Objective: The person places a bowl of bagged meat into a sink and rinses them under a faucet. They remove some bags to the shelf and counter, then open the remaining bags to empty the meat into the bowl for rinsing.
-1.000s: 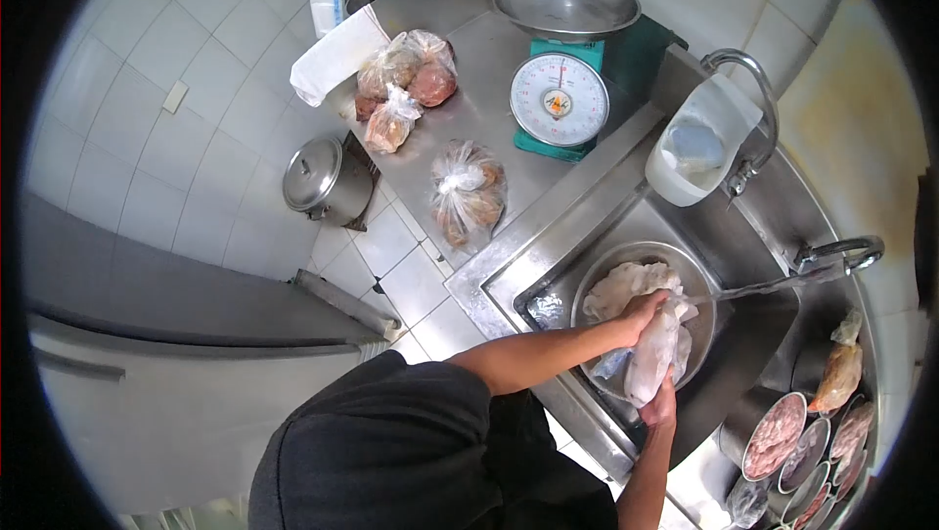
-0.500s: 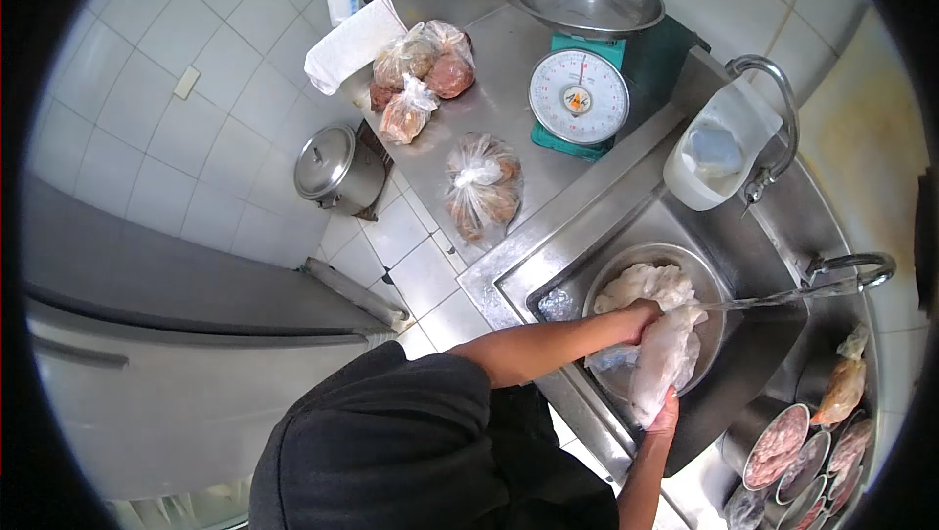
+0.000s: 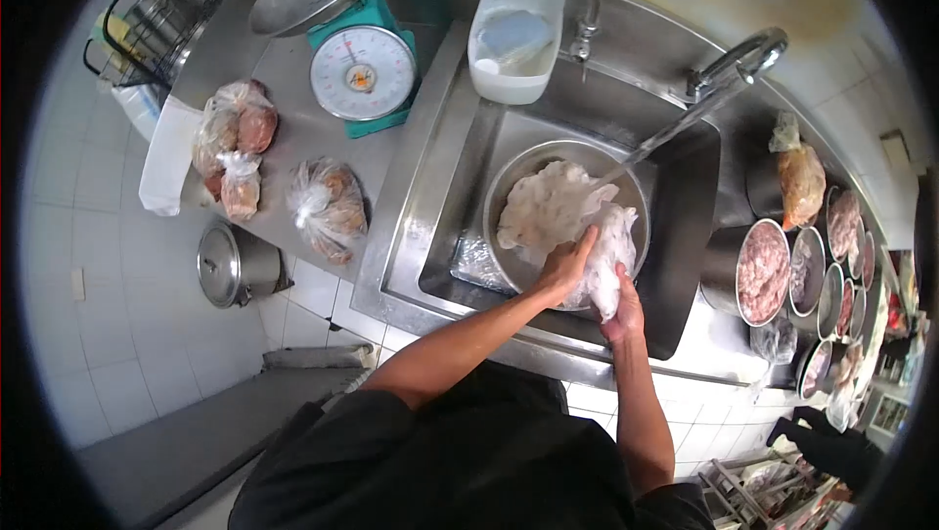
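A clear plastic bag of pale meat (image 3: 612, 248) is held tilted over the front right of a round metal bowl (image 3: 494, 254). My right hand (image 3: 626, 313) grips its lower end, fingers wrapped round it. My left hand (image 3: 567, 268) presses against the bag's left side, thumb and fingers partly hidden. Inside the bowl lies more pale, whitish meat (image 3: 543, 205). From the curved faucet (image 3: 748, 61) a stream of water (image 3: 675, 129) runs into the bowl, just behind the bag. The bowl stands in a steel sink (image 3: 690, 163).
A white plastic container (image 3: 518, 36) stands at the sink's back left. On the left counter are a teal dial scale (image 3: 363, 75) and bagged meat (image 3: 328, 209). Several metal pots of ground meat (image 3: 763, 271) stand to the right, beside a bag of orange-brown food (image 3: 800, 186).
My view has swung to the right, bringing more pots into sight. The bag now stands more upright, and my left hand has shifted from its upper end to its left side.
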